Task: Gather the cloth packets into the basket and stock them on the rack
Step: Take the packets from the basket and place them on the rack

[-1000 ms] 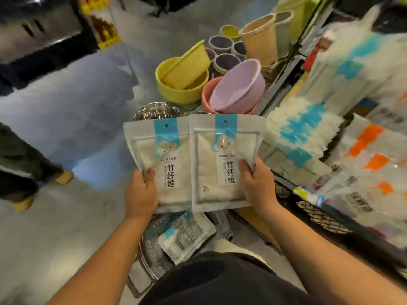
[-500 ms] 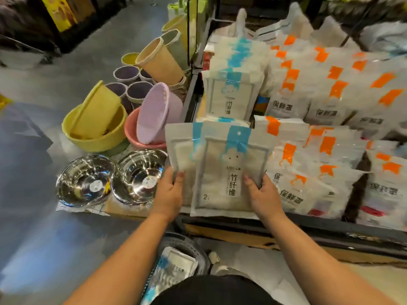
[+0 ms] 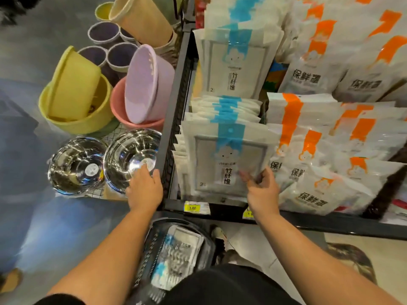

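Right hand's fingers [image 3: 247, 176] are curled onto the lower right corner of the front cloth packet [image 3: 229, 159], the blue-striped one, pinching that corner. The packet stands upright at the front of a row of the same blue-striped packets [image 3: 229, 111] in the left compartment of the rack [image 3: 169, 119], its bottom edge down by the front rail. The right hand [image 3: 262, 191] itself sits just in front of that rail, next to the orange-striped packets [image 3: 308, 150] filling the compartment to the right.

Left hand [image 3: 144, 188] holds nothing. Its fingers [image 3: 143, 170] are loose and fairly straight, a bit blurry, over the near rim of a steel bowl [image 3: 130, 159], with the thumb right by the rack's corner post; can't tell if it actually touches.

Basket [image 3: 152, 236] is on the floor below, between the arms, with more cloth packets [image 3: 178, 249] lying in it. A second steel bowl [image 3: 77, 166] and plastic basins [image 3: 74, 95] sit left of the rack, and a yellow price tag [image 3: 192, 208] is on the front rail.
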